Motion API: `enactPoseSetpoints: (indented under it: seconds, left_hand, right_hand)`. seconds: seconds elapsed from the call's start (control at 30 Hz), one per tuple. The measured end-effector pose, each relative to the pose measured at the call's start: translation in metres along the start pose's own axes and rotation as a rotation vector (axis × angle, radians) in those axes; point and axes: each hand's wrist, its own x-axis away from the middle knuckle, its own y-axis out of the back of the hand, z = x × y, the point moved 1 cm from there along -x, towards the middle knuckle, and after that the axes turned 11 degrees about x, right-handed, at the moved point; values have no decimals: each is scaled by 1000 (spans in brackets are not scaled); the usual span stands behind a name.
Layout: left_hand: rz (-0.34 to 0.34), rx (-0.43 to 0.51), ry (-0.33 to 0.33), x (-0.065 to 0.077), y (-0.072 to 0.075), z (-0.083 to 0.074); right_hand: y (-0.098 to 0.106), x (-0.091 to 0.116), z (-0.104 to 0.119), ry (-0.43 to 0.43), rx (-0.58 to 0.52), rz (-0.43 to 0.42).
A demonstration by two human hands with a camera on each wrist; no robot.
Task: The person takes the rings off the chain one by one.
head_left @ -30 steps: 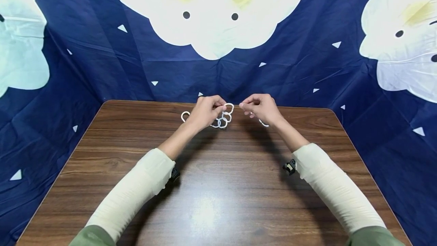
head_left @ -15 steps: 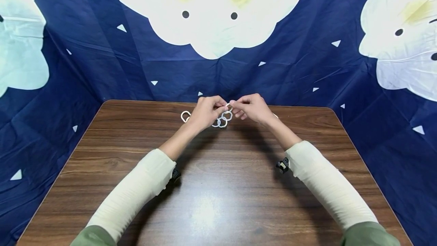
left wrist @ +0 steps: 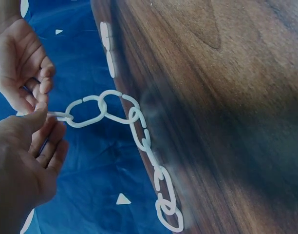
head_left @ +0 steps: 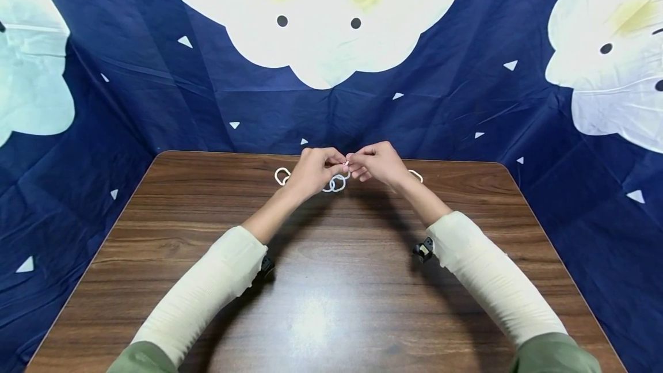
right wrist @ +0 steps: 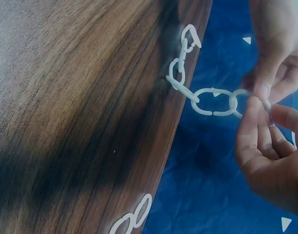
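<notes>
A chain of white plastic links (left wrist: 161,178) runs along the table's far edge, its near end lifted to the fingertips. My left hand (head_left: 315,168) pinches the end link between thumb and fingers; in the left wrist view this hand (left wrist: 22,165) partly covers it. My right hand (head_left: 382,163) meets it fingertip to fingertip and pinches a white link there, mostly hidden by the fingers. In the right wrist view my right hand (right wrist: 270,161) has its fingers curled at the joint, thumb of the left hand (right wrist: 275,53) just above.
Two joined white links (right wrist: 148,202) lie apart near the far edge, right of the right hand. The wooden table (head_left: 331,258) ends just behind the hands, against a blue cloth (head_left: 331,117) with cloud prints.
My right hand has moved left with a link until its fingertips meet the left hand's. The chain's lifted end is now covered by fingers; the left hand has stayed nearly still.
</notes>
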Motion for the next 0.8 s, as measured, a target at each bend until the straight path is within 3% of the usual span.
enactPoseSetpoints:
  seconds: [0.2, 0.4, 0.8]
  left_hand:
    - [-19, 17, 3, 3, 4, 4]
    - [-23, -2, 47, 4, 7, 11]
    - [10, -20, 111, 1, 0, 22]
  right_hand:
    - [2, -1, 2, -22, 8, 6]
    - [5, -1, 2, -46, 17, 15]
    - [6, -2, 4, -51, 17, 49]
